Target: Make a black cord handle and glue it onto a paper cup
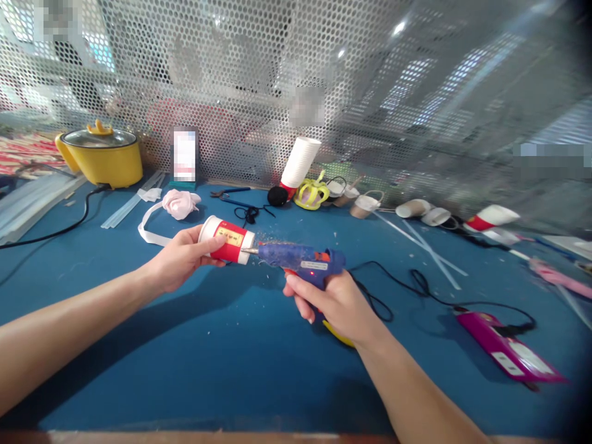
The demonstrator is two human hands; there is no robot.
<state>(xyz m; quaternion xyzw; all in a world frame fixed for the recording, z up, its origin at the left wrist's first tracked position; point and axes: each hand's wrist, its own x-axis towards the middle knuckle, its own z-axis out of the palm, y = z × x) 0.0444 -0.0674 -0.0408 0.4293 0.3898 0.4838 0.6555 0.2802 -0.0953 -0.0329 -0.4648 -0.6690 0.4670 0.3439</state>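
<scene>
My left hand point(185, 256) is wrapped round a red and white paper cup point(230, 242), which lies tilted on its side in the air. In my right hand point(340, 302) is a blue hot glue gun point(296, 259), its small red light lit and a finger at the orange trigger. The gun's metal nozzle meets the cup's right end; whether it touches the cup I cannot tell. Behind my left hand lies a pale pink fabric rose point(179, 204) with a white ribbon point(150, 229) trailing from it.
At the back left stands a yellow electric pot point(108, 157); a phone point(184, 155) leans near it. Pliers point(231, 196), stacked cups point(300, 161) and small paper baskets point(365, 205) line the perforated metal screen. Glue sticks point(430, 253) and a purple power strip point(509, 348) lie right.
</scene>
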